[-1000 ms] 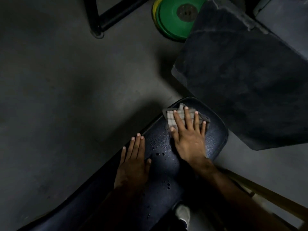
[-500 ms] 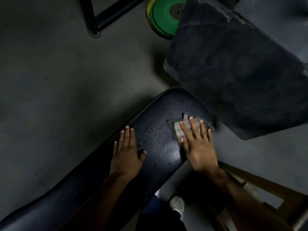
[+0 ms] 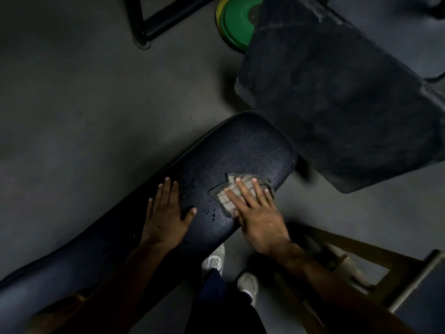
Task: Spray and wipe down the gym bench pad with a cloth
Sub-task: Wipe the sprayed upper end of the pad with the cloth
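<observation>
A dark bench pad [image 3: 240, 150] runs from the lower left up to a rounded end at the middle of the view. My right hand [image 3: 257, 213] presses flat, fingers straight, on a grey checked cloth [image 3: 228, 196] near the pad's right edge. My left hand [image 3: 166, 213] rests flat on the pad's left side with its fingers straight. Small droplets [image 3: 209, 213] sit on the pad between the two hands. No spray bottle is in view.
A large dark padded block [image 3: 337, 92] stands just past the pad's end. Green and yellow weight plates [image 3: 236, 20] lie at the top, beside a black metal frame [image 3: 144, 22]. A wooden frame [image 3: 361, 251] is at the lower right. My white shoes [image 3: 214, 259] are below the pad.
My right hand has slid the cloth from the pad's far end back toward me along the right edge. My left hand has stayed flat on the pad.
</observation>
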Action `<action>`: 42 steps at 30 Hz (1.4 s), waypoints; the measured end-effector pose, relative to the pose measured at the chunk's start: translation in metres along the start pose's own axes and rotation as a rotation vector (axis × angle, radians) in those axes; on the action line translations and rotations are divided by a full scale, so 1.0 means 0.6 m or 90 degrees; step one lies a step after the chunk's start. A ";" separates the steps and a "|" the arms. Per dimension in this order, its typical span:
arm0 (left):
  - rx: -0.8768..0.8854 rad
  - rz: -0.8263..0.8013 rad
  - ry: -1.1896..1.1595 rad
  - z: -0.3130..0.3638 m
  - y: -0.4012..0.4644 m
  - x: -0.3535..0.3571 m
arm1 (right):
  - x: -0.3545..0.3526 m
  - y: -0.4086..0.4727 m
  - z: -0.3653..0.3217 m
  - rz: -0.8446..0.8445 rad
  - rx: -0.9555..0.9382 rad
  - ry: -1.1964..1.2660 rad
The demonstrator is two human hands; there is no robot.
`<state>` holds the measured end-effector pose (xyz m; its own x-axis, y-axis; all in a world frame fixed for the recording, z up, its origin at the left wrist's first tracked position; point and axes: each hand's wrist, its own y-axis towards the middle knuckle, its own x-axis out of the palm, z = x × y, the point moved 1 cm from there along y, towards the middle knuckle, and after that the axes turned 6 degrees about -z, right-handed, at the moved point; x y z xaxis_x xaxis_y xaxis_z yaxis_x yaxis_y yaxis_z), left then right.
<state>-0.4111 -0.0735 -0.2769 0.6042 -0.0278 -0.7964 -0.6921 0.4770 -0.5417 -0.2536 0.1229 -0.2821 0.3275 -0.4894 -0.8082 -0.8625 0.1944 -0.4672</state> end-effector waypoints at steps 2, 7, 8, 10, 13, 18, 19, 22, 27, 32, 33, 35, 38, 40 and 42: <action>-0.013 0.006 -0.004 -0.012 -0.021 0.009 | -0.004 -0.012 0.031 0.005 0.039 0.002; -0.005 0.046 -0.016 -0.025 -0.056 0.034 | -0.027 0.041 0.022 0.056 0.155 0.073; -0.006 0.049 -0.024 -0.025 -0.059 0.037 | -0.026 0.053 0.003 0.056 0.168 0.094; -0.019 0.042 -0.044 -0.025 -0.065 0.041 | -0.013 0.058 -0.045 0.048 0.128 0.090; -0.045 0.044 -0.068 -0.030 -0.081 0.041 | 0.041 0.019 -0.110 0.018 -0.025 0.008; -0.064 0.039 -0.083 -0.052 -0.103 0.025 | 0.076 -0.044 -0.084 -0.022 -0.059 -0.021; -0.063 0.045 -0.085 -0.056 -0.105 0.021 | 0.069 -0.044 -0.070 -0.020 -0.050 -0.021; -0.073 0.051 -0.097 -0.067 -0.105 0.020 | 0.033 -0.005 -0.046 0.020 -0.004 -0.006; -0.065 0.075 -0.058 -0.073 -0.107 0.045 | -0.020 0.119 -0.091 0.044 0.071 0.066; -0.068 0.039 -0.059 -0.072 -0.104 0.039 | 0.012 0.110 -0.179 -0.035 -0.144 -0.017; -0.067 0.025 -0.059 -0.075 -0.105 0.036 | 0.017 0.099 -0.177 -0.057 -0.175 -0.045; -0.059 0.005 -0.058 -0.085 -0.106 0.033 | 0.011 0.090 -0.154 -0.066 -0.195 -0.081; -0.038 -0.004 -0.040 -0.094 -0.105 0.033 | -0.021 0.109 -0.108 -0.047 -0.132 -0.078; -0.035 -0.007 -0.041 -0.092 -0.103 0.034 | -0.045 0.146 -0.097 -0.024 -0.068 -0.045; -0.041 -0.013 -0.030 -0.089 -0.102 0.035 | -0.065 0.188 -0.116 -0.012 -0.016 -0.004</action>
<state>-0.3771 -0.1503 -0.2751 0.6347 0.0052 -0.7727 -0.7028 0.4198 -0.5744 -0.3904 0.1049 -0.2785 0.3466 -0.4875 -0.8014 -0.8652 0.1637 -0.4739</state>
